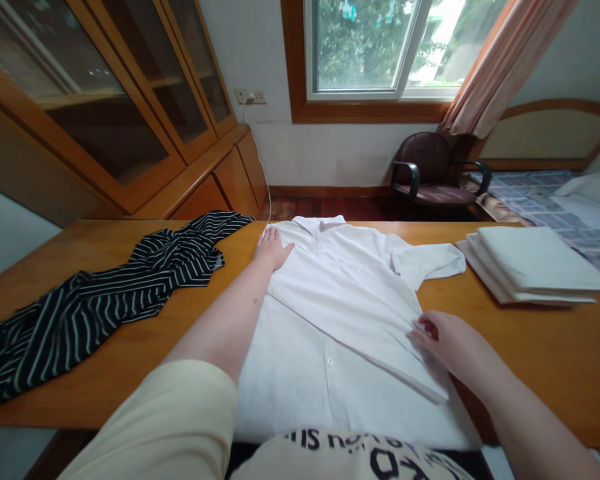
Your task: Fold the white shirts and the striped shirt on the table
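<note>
A white short-sleeved shirt lies on the wooden table with its collar at the far edge. One sleeve reaches out to the right; on the left side no sleeve shows. A loose edge of fabric runs diagonally across the shirt's middle. My left hand rests flat on the shirt's far left shoulder, fingers stretched out. At the shirt's right side edge, below the sleeve, my right hand has its fingers curled in a pinch on the fabric.
Crumpled black-and-white striped clothing covers part of the table on the left. A stack of folded white cloth sits at the right. Beyond stand a brown armchair, a bed and a glass-doored cabinet.
</note>
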Available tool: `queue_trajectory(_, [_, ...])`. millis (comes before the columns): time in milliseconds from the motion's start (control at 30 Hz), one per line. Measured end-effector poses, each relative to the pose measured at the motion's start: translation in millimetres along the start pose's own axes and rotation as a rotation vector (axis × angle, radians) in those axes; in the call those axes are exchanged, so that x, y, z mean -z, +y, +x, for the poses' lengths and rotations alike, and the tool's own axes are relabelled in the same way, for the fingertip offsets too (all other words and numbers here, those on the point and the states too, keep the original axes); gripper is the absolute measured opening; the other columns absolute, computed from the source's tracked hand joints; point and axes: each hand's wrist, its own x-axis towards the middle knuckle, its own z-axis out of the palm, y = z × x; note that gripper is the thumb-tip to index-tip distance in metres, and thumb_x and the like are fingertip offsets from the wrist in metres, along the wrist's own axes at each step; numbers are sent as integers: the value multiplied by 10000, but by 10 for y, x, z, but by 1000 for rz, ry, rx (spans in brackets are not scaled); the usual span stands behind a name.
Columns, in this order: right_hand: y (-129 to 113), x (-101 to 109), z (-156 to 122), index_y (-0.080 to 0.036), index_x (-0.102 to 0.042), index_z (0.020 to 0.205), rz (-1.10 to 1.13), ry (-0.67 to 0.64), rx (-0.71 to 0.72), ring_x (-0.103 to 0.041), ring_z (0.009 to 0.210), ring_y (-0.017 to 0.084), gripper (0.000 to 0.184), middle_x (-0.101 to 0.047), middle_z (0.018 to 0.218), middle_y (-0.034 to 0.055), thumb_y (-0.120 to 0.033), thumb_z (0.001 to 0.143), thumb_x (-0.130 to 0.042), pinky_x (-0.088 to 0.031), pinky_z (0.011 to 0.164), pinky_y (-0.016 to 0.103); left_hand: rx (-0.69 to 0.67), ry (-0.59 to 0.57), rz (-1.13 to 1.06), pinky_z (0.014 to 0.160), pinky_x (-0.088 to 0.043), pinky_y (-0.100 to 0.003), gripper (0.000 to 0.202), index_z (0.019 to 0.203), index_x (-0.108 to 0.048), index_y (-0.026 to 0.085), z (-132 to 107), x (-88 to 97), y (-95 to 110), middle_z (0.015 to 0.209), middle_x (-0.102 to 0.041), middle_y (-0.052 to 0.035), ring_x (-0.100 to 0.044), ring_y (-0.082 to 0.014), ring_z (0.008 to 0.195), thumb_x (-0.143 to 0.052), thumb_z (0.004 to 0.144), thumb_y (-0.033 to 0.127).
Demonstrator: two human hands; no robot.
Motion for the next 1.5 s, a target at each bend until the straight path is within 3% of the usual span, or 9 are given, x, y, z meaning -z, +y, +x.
queue_trajectory(67, [-192,-39,-141,-200,-629,938,5,102,183,-594,899,245,274,-657,926,91,-433,858,-510,-424,782,342,1,-6,2,1164,-117,-421,881,1476,-185,-6,2,2,2,1558,-148,-176,-121,-269,1443,-212,868,631])
queue_trajectory(167, [-437,-153,-297,-231,-619,981,68,-83,390,-598,872,212,219,-642,965,64,-382,840,-545,-443,759,314,4,-10,5,1164,-116,-419,876,1478,-188,4,4,6,3,1560,-148,-171,-118,-266,1443,-210,867,633])
queue_trajectory(367, [-492,-286,-317,-217,-605,875,35,-166,447,-606,787,178,176,-645,875,40,-196,866,-430,-436,695,284,-2,-6,0,1164,-108,-421,873,1481,-189,18,14,-12,-13,1561,-145,-164,-117,-264,1444,-203,866,637])
queue_trajectory(767, [-433,-360,-445,-223,-639,923,12,-159,653,-609,762,167,269,-655,826,50,-259,944,-373,-454,694,276,10,11,-13,1163,-116,-414,861,1480,-202,27,4,-17,2,1560,-148,-171,-124,-269,1442,-228,868,632])
queue_trajectory(967, [-424,-416,-476,-221,-646,956,136,-90,662,-612,830,164,263,-662,901,61,-305,949,-398,-483,764,291,6,13,-20,1161,-129,-422,856,1476,-205,20,-11,5,13,1556,-154,-178,-124,-266,1442,-248,869,622])
queue_trajectory(1067, [-319,-531,-454,-212,-627,1128,61,116,595,-575,1068,227,307,-621,1179,120,-347,936,-429,-452,929,390,5,7,-21,1162,-123,-425,864,1474,-202,9,-13,9,15,1557,-149,-177,-122,-266,1443,-242,867,623])
queue_trajectory(1133, [-239,-613,-427,-208,-521,1314,-37,192,536,-451,1263,277,454,-468,1406,134,-409,910,-470,-386,1027,454,7,3,-19,1163,-119,-425,869,1476,-201,14,-9,8,10,1558,-146,-175,-118,-266,1444,-236,864,630])
queue_trajectory(1267, [-124,-714,-393,-218,-300,1477,-154,191,535,-275,1396,260,617,-249,1545,97,-433,917,-447,-292,1116,447,2,-13,-15,1164,-113,-418,867,1484,-188,32,7,16,-12,1561,-135,-169,-106,-264,1445,-220,865,637])
queue_trajectory(1500, [-113,-703,-412,-231,-192,1512,-160,183,554,-249,1408,249,669,-234,1548,81,-427,922,-440,-267,1135,442,20,-6,-31,1164,-125,-423,866,1484,-190,27,12,20,-7,1559,-136,-170,-105,-269,1444,-263,867,630])
